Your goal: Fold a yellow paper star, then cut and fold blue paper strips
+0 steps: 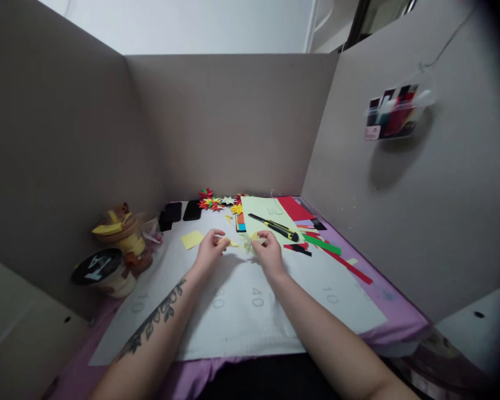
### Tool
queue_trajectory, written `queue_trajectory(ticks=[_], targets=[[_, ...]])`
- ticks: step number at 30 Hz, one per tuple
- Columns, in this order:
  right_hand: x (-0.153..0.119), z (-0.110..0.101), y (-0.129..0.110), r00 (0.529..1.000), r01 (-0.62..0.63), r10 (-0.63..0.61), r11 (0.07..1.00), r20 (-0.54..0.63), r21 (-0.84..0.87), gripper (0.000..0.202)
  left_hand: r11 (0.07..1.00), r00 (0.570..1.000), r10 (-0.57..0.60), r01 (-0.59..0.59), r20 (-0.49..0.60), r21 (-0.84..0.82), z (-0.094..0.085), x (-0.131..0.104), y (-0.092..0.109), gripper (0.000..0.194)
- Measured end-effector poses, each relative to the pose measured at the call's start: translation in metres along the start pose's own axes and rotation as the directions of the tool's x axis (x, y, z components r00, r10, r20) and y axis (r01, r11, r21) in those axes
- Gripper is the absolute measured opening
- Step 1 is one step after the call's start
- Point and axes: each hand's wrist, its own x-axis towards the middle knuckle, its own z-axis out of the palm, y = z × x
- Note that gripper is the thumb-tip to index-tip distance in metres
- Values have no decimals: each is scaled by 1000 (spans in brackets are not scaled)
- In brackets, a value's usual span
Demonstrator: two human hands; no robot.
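Left grip [213,244] and right grip [268,251], each pinched closed
A yellow paper piece [234,244] juts from the left fingertips; just beside it, the right clamps a pale folded piece [246,241]. Beyond, a cutter [277,227] lies on a pale green sheet [257,206].

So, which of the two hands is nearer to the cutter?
The right hand, close to the yellow-and-black cutter; the left hand is farther off, beside the yellow paper square.
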Motion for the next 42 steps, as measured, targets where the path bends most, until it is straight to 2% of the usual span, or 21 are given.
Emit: queue_trajectory(ticks=[3,7,11,15,23,28,32,38,42], targets=[[-6,4,1,997,79,-78,991,17,-112,23,999,999,-37,38,36,-7,7,-16,-8,21],[-11,9,2,986,167,-164,963,30,-213,20,1000,995,-16,18,94,-21,11,-17,-10,25],[-13,10,2,978,210,-206,936,43,-282,19,999,996,21,-23,92,23,13,-20,-6,23],[-12,8,1,974,224,-228,936,18,-270,19,991,994,58,-68,96,111,13,-22,-3,12],[-14,8,-2,975,223,-219,948,43,-229,20,976,984,99,-126,151,180,16,-21,-7,17],[-15,8,-5,975,220,-211,952,66,-211,18,983,990,100,-114,97,147,15,-23,-8,14],[-14,7,-7,979,206,-199,955,53,-214,19,991,993,63,-75,101,115,14,-25,-2,16],[-14,8,-3,973,220,-201,957,117,-188,18,989,994,58,-70,93,127,14,-25,2,14],[-15,7,-5,975,217,-203,954,88,-208,18,985,993,53,-69,104,157,13,-27,4,12]])
